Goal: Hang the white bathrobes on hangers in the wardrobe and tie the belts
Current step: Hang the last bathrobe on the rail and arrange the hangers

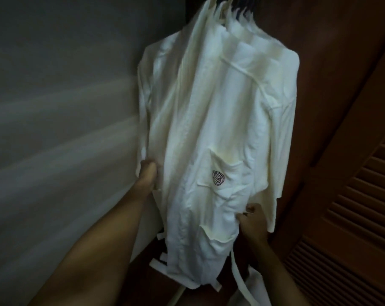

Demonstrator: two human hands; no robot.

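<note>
White bathrobes: several, hung on hangers in the wardrobe, long axis vertical, directly ahead between both hands. Left hand grips the left edge; right hand pinches cloth lower right, nearer the loose belt dangling below.

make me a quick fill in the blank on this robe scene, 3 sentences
1. The front robe has a dark logo on its ____.
2. The left hand grips the robe's ____ edge.
3. The door at right has ____ slats.

Missing words: pocket; left; horizontal
</note>
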